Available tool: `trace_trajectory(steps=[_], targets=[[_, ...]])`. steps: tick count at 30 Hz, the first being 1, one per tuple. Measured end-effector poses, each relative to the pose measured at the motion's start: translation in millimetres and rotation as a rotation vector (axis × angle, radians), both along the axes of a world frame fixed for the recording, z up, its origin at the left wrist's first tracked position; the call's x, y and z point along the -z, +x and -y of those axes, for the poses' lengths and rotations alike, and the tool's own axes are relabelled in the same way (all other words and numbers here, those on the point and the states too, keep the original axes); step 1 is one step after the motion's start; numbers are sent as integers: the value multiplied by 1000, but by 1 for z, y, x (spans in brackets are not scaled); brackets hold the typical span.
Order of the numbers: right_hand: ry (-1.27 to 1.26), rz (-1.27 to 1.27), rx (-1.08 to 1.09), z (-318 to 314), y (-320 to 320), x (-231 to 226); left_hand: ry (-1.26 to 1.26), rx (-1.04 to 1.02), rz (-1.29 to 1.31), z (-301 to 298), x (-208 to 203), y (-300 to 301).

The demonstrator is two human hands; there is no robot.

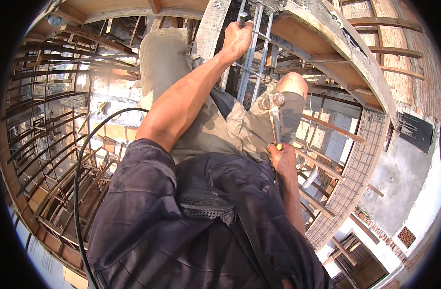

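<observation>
My left hand (pixel 239 39) is closed around a short metal rod (pixel 242 18) with a blunt round end, much like a chisel. It is beside the upright steel reinforcing bars (pixel 252 53), which are joined by cross ties. The rod's other end is hidden by my fist. In my right hand (pixel 283 158) is a hammer (pixel 275 123), gripped low on its dark handle. The hammer's worn metal head (pixel 270 101) is raised in front of my trousered leg, near my bare knee (pixel 293 84).
Rough concrete (pixel 213 29) borders the bars. Wooden formwork (pixel 307 36) curves across the right, with a mesh of reinforcing bars (pixel 360 159) lower down. Timber props and scaffolding (pixel 42 130) stand far below on the left. A black cable (pixel 78 192) loops past my left arm.
</observation>
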State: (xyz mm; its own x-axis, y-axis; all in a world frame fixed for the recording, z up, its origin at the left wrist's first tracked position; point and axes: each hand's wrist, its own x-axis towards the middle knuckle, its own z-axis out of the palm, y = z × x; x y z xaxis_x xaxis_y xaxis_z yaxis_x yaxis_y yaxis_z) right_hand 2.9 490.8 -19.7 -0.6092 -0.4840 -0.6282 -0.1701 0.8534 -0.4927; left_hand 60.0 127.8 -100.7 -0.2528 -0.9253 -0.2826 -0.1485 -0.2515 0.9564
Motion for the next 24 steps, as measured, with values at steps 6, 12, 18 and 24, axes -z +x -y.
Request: trace_trajectory(steps=[6, 12, 18, 24], targets=[[11, 38, 44, -5, -1, 6, -355, -144, -245, 7, -21, 4], [-19, 76, 76, -7, -1, 6, -388, 128, -56, -7, 12, 3], [-40, 131, 148, 1, 4, -3, -209, 113, 26, -9, 27, -9], [-36, 113, 118, 2, 3, -5, -105, 18, -65, -7, 15, -4]])
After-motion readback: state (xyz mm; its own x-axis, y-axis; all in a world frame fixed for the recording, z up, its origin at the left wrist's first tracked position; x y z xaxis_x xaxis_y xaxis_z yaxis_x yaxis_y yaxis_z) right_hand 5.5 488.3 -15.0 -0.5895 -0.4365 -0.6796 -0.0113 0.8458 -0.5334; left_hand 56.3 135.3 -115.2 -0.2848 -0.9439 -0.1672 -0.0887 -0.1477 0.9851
